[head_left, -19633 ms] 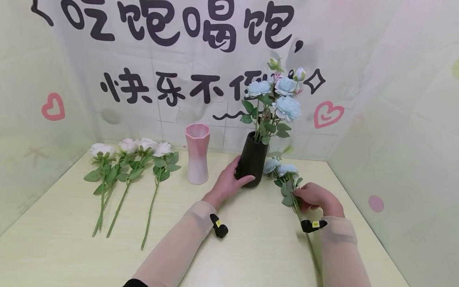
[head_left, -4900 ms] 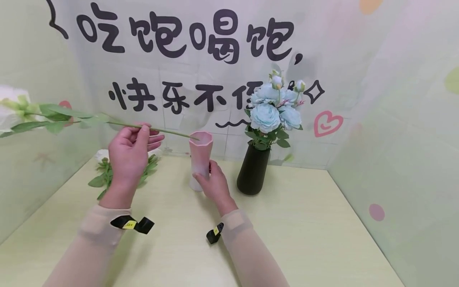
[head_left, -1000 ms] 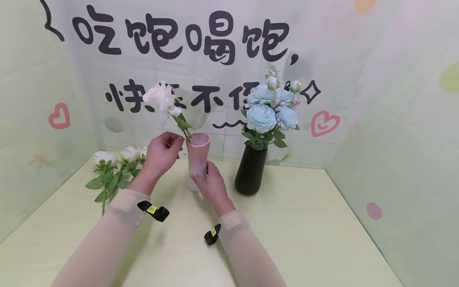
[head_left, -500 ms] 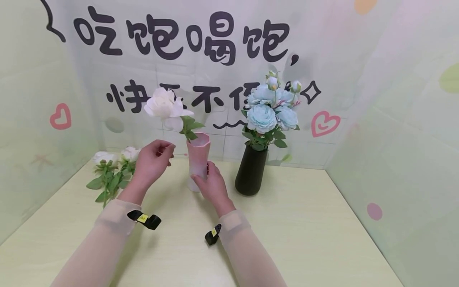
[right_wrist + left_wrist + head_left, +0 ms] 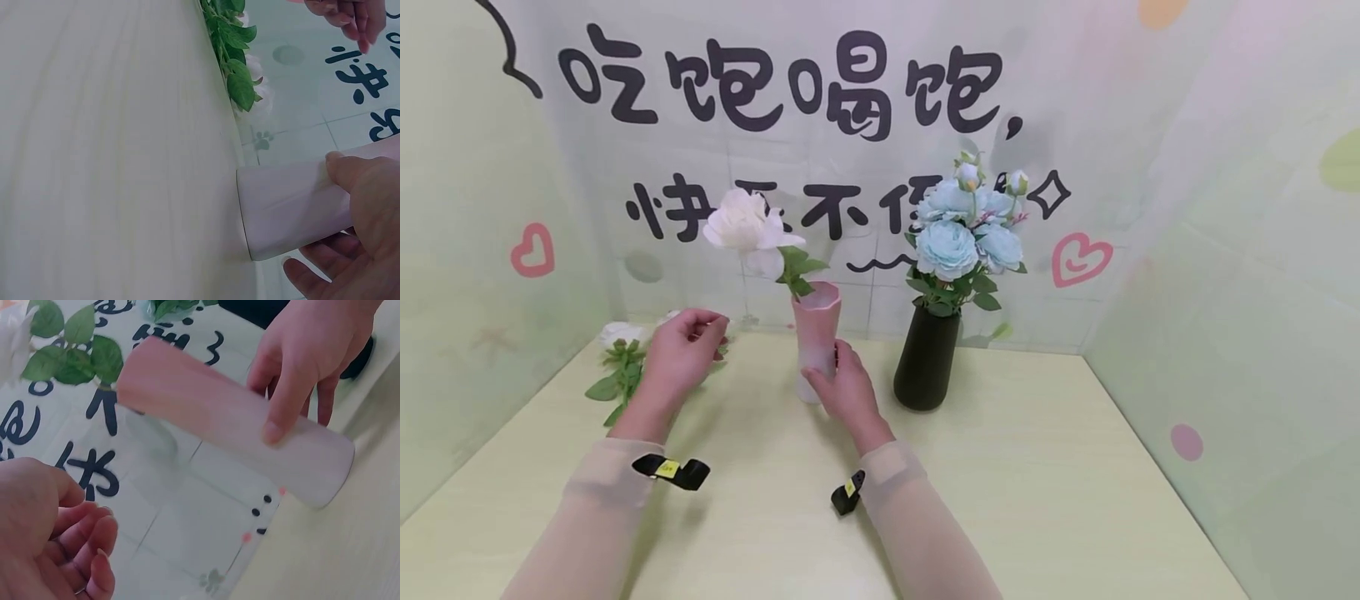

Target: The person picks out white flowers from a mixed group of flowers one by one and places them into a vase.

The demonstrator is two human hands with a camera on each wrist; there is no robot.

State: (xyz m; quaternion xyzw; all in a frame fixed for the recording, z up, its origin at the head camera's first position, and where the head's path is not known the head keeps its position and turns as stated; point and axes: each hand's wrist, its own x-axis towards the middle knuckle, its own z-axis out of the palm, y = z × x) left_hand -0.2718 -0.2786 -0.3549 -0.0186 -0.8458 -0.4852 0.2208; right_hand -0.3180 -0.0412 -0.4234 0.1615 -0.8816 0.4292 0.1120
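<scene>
My right hand (image 5: 853, 392) grips the lower part of an upright pink-and-white vase (image 5: 816, 333), thumb on the near side. The right wrist view shows that vase's white base (image 5: 294, 209) between thumb and fingers. One white flower (image 5: 747, 221) stands in the vase, leaning left over the rim. My left hand (image 5: 681, 358) is apart from the vase, in the air before the white flowers (image 5: 622, 333) at the back left. Loosely curled, its fingers (image 5: 94, 544) hold nothing in the left wrist view. The hand and forearm hide part of those flowers.
A black vase (image 5: 927, 358) filled with light blue flowers (image 5: 951, 246) stands to the right of the pink one. Behind the pale wooden table (image 5: 1037, 483) hangs a backdrop with black lettering (image 5: 722, 87). Light side panels border the table left and right.
Over the last second my left hand let go of the white flower, now in the vase, and moved left and down. My right hand stays on the vase. Earlier, blue flowers went into the black vase.
</scene>
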